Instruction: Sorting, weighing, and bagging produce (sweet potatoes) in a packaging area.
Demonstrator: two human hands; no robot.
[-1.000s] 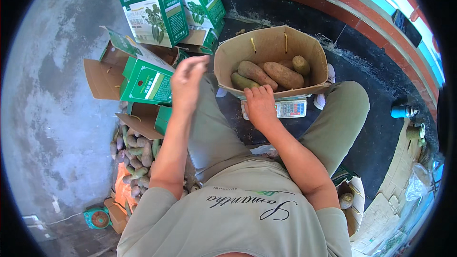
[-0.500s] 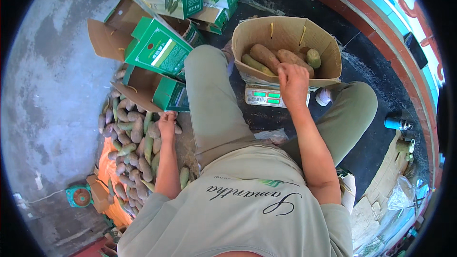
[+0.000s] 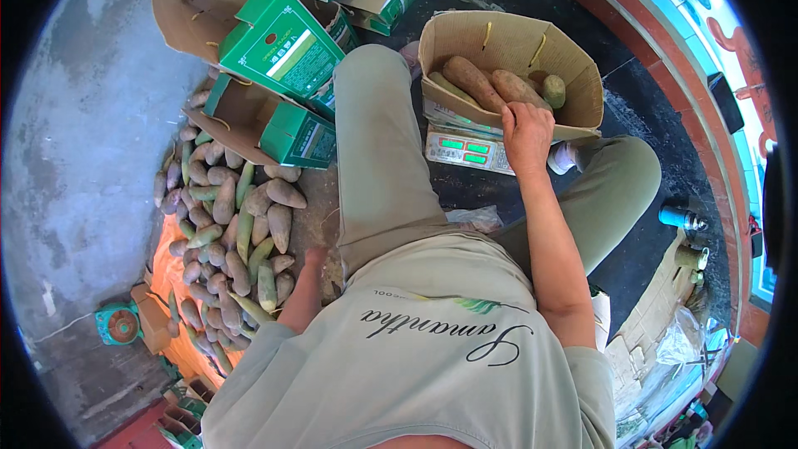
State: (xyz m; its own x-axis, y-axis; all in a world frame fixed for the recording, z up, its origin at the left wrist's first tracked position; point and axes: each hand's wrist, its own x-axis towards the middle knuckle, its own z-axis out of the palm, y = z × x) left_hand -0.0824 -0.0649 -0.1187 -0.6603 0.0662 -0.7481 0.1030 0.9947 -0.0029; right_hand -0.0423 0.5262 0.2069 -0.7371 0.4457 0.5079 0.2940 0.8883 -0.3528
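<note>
An open cardboard carton (image 3: 573,75) stands on a digital scale (image 3: 465,148) in front of me. Several mud-coated radishes (image 3: 472,79) lie inside it, with a greener radish (image 3: 554,91) at the right. My right hand (image 3: 529,129) is closed over the carton's near rim, its fingertips close beside a brown radish; the rim under the fingers is hidden. My left hand (image 3: 316,258) is low beside my left thigh, at the right edge of a pile of radishes (image 3: 226,199). It is smeared and its fingers are hard to make out.
Open green cartons (image 3: 278,50) lean together at the upper left, above the pile. An orange sheet (image 3: 166,270) lies under part of the radishes. A small teal fan-like device (image 3: 119,324) is at the far left. A blue bottle (image 3: 682,217) lies to the right.
My left hand has drawn back from beside the lower green carton, down toward my body. My right hand stays at the carton's rim. The whole view has shifted slightly.
</note>
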